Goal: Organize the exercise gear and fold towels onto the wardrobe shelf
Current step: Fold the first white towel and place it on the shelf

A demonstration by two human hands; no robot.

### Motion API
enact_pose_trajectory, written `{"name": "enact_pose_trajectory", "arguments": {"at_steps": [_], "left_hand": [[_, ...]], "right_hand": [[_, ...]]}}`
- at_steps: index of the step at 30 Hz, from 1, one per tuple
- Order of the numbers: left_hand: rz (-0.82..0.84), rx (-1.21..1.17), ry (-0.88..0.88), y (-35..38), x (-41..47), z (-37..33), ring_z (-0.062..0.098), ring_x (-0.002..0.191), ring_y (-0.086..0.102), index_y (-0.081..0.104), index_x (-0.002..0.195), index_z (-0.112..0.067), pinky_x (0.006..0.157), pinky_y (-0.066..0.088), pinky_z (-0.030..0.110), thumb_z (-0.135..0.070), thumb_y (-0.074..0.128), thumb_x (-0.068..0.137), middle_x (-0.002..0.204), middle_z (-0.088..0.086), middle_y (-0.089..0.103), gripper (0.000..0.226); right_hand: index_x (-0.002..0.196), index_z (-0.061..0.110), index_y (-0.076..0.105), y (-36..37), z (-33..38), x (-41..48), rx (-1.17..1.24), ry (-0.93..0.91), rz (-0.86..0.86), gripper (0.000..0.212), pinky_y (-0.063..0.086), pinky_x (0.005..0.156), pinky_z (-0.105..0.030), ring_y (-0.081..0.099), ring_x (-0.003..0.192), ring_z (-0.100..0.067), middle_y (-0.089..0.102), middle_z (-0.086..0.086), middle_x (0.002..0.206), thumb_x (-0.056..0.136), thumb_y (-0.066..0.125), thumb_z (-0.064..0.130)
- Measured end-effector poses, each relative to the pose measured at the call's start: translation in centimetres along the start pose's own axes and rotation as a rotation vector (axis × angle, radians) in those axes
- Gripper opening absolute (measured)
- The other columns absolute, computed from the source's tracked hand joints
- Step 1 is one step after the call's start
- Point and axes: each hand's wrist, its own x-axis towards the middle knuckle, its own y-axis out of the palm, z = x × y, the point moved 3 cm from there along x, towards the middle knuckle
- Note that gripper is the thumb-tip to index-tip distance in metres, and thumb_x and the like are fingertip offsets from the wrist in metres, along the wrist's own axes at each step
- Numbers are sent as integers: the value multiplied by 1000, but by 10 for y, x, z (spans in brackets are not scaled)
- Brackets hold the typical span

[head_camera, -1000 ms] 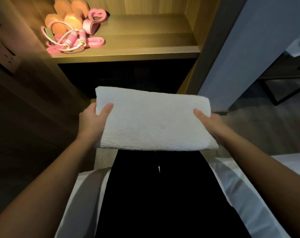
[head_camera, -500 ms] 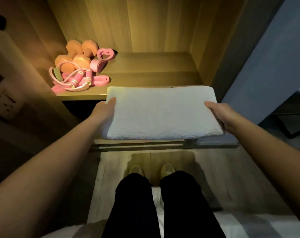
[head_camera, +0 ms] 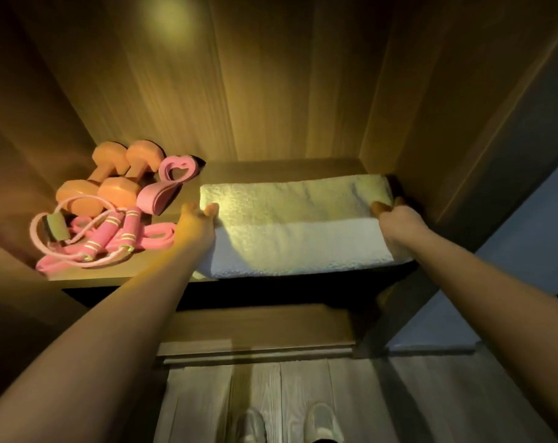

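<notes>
A folded white towel [head_camera: 297, 231] lies on the right half of the lit wooden wardrobe shelf [head_camera: 118, 272], its front edge at the shelf's lip. My left hand [head_camera: 196, 227] holds the towel's left end, thumb on top. At the right end, close to the wardrobe's side wall, my right hand [head_camera: 396, 219] grips the towel. On the shelf's left sit two orange dumbbells [head_camera: 111, 174], a pink jump rope [head_camera: 108, 233] and a pink resistance band [head_camera: 164, 193].
The wardrobe's right side wall [head_camera: 437, 129] stands tight against the towel's end. A narrow strip of bare shelf lies behind the towel. Below are a dark opening, a wooden base ledge [head_camera: 255, 346] and a plank floor with my shoes [head_camera: 321, 420].
Both hands carried the towel up and forward from in front of the shelf onto its right half. The view has moved closer to the wardrobe.
</notes>
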Motion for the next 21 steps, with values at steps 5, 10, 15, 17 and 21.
{"name": "enact_pose_trajectory", "arguments": {"at_steps": [5, 10, 15, 17, 21], "left_hand": [[-118, 218, 142, 2, 2, -4, 35, 110, 54, 41, 133, -6, 82, 39, 41, -39, 58, 94, 126, 17, 55, 54], [55, 624, 862, 0, -57, -18, 36, 129, 43, 40, 142, -14, 103, 39, 52, -39, 49, 90, 141, 15, 45, 58], [135, 1060, 967, 19, -82, 7, 39, 148, 6, 2, 153, -33, 113, 15, 63, -73, 46, 81, 162, 13, 4, 93], [92, 1156, 926, 30, -74, 5, 42, 147, 6, -11, 151, -33, 111, 17, 63, -76, 48, 80, 161, 17, 0, 102], [68, 1215, 902, 49, -56, -7, 42, 147, 4, -20, 149, -33, 112, 18, 62, -76, 41, 83, 161, 18, -3, 100]], "right_hand": [[152, 16, 11, 15, -1, 2, -198, -55, -98, 60, 37, 71, -37, 55, 101, -37, 45, -26, 134, 103, 33, 42], [146, 8, 31, 8, 15, -40, -501, -462, -167, 55, 45, 85, -41, 52, 105, -31, 51, -19, 129, 96, 40, 31], [146, 45, -19, 44, 10, -72, -758, -745, 173, 99, 1, 111, -68, -10, 146, -44, -12, -10, 162, 81, 55, 51], [140, 50, -29, 49, 7, -63, -807, -720, 126, 103, -3, 109, -71, -22, 144, -43, -25, -8, 159, 85, 58, 52], [134, 55, -36, 50, 12, -37, -800, -662, 68, 101, -6, 106, -75, -26, 142, -42, -31, -7, 156, 90, 54, 43]]}}
